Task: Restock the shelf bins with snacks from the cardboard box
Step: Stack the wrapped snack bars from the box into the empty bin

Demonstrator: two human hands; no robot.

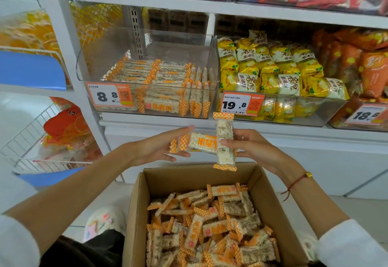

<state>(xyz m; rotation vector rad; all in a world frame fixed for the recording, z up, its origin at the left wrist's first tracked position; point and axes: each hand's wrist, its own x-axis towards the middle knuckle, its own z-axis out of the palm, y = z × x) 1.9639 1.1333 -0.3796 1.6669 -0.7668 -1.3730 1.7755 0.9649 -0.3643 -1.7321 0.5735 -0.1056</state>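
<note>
An open cardboard box [138, 214] at the bottom centre holds several rice-cracker bars in orange-checked wrappers [210, 224]. Above the box, my left hand [155, 149] holds one bar lying sideways [199, 142], thumb below and fingers behind it. My right hand [252, 147] grips a second bar upright [225, 142], which crosses in front of the first. Straight ahead on the shelf stands a clear plastic bin [212, 60], price tag 8.8, partly filled with the same bars [159, 81].
A bin of yellow snack bags [270, 69] tagged 19.8 sits right of the clear bin, and orange bags [365, 67] lie further right. White wire baskets [27, 140] with orange packets stand at left. My knee and slipper [102, 220] are beside the box.
</note>
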